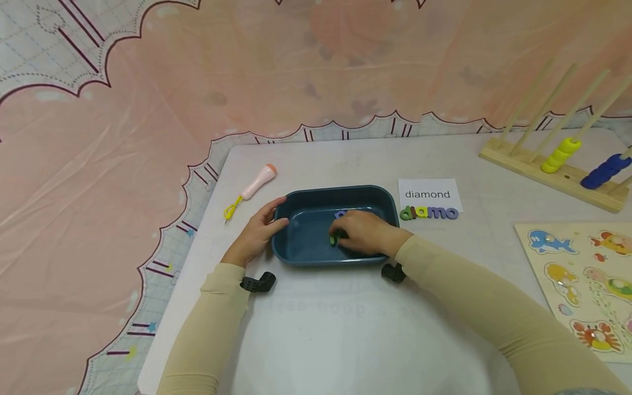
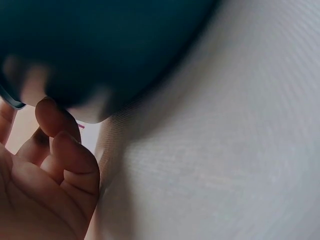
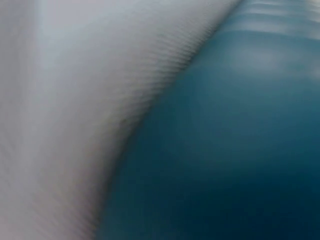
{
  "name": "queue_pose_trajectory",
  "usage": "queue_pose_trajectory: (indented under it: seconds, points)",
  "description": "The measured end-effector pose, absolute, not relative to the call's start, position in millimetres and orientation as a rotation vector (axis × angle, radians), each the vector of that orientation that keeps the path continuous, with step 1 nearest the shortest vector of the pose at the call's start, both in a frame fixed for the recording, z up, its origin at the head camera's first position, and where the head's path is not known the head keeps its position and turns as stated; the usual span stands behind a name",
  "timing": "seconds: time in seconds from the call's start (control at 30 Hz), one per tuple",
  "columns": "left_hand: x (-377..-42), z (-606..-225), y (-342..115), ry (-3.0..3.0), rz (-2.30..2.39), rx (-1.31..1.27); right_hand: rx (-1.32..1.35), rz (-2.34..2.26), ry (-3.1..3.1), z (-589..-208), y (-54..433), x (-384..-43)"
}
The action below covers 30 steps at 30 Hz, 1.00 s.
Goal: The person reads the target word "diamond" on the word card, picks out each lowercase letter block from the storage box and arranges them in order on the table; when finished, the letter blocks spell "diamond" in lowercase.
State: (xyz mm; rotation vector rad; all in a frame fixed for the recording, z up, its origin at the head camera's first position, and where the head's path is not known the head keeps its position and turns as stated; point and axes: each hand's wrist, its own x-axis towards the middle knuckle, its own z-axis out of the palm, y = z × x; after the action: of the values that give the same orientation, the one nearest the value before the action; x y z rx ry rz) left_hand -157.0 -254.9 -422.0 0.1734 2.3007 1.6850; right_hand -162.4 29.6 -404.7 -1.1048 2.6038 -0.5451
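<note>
A deep blue rectangular tray point(image 1: 306, 236) with rounded corners stands mid-table. My left hand point(image 1: 255, 235) grips its left end, thumb over the rim. In the left wrist view that hand's curled fingers point(image 2: 75, 170) lie against the outer wall. Inside the tray, my right hand point(image 1: 365, 231) pinches a small green letter point(image 1: 333, 240) near the floor; its shape is mostly covered by the fingers. A purple letter point(image 1: 339, 214) lies behind this hand, partly hidden. The right wrist view shows only the tray's outer side point(image 3: 225, 130), blurred.
Right of the tray, a white card point(image 1: 428, 189) reads "diamond", with coloured letters point(image 1: 436, 213) spelling "diamo" along its lower edge. A pink-and-yellow toy point(image 1: 259, 181) lies back left. At right are a wooden bead stand point(image 1: 523, 159) and an animal puzzle board point(image 1: 538, 274).
</note>
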Motion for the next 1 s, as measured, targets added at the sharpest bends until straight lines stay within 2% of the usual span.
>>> queue_pose_trajectory:
  seconds: [0.43, 0.67, 1.0]
  points:
    - [-157, -422, -256, 2.300, 1.665, 0.165, -1.114, -0.709, 2.767, -363, 71, -164]
    - [-159, -424, -257, 2.304, 1.660, 0.162, -0.916, -0.711, 2.875, -348, 114, -164]
    - [-158, -424, -257, 2.301, 1.659, 0.151, -0.699, -0.660, 2.954, -352, 178, -164]
